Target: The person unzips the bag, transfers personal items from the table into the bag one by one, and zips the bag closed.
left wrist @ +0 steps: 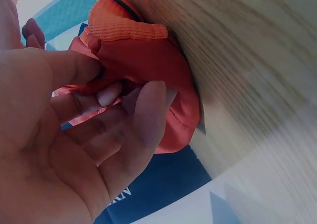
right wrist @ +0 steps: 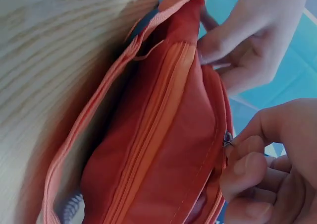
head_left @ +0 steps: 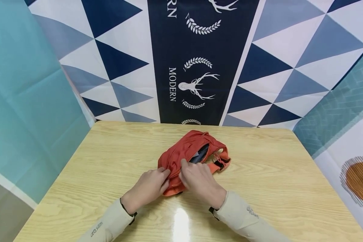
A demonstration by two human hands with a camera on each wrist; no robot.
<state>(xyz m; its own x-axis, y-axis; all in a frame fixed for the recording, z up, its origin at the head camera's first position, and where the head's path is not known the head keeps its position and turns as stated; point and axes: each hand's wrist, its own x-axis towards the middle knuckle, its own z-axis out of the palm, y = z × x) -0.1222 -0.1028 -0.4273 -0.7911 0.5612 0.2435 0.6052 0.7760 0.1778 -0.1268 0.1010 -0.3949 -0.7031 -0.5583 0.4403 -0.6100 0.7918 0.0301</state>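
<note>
A red waist bag [head_left: 181, 151] with an orange strap [head_left: 225, 163] lies on the table. Its zipped top pocket gapes, and dark lining [head_left: 201, 154] shows inside. My left hand [head_left: 152, 183] pinches the bag's fabric at its near left end; in the left wrist view the thumb and fingers fold round the red cloth. With thumb and forefinger my right hand [head_left: 198, 178] pinches the metal zipper slider [right wrist: 228, 139], partway along the opening. A second, orange zipper [right wrist: 153, 130] runs along the bag's side in the right wrist view.
The bag sits mid-table on a pale wooden tabletop [head_left: 118, 151]. Behind the table hangs a patterned cloth [head_left: 193, 67] with triangles and deer heads. A teal cloth [head_left: 33, 84] hangs on the left. Black bands circle both wrists.
</note>
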